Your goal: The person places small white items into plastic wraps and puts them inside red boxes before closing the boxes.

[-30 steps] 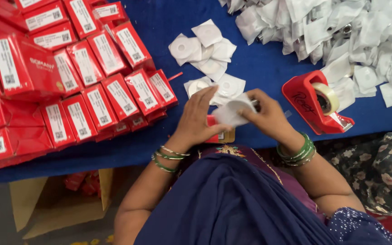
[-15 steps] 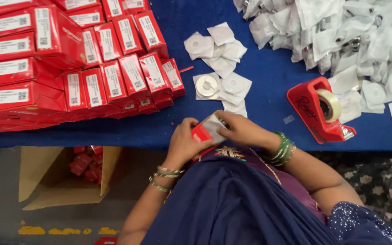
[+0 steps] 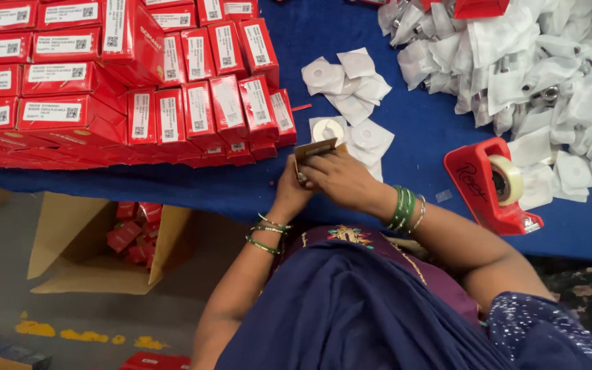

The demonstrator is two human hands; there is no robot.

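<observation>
Two hands, left hand (image 3: 289, 188) and right hand (image 3: 340, 179), grip a flat cardboard box (image 3: 315, 149), long axis running left to right.

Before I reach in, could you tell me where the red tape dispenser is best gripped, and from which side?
Grip the red tape dispenser across its flat red body, probably from above at the end nearer the person. It lies on the blue table with the tape roll toward the far end, so that end looks less handy.

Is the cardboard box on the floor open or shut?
Open. The cardboard box has its flaps spread outward, and small red boxes show loose inside it.
</observation>
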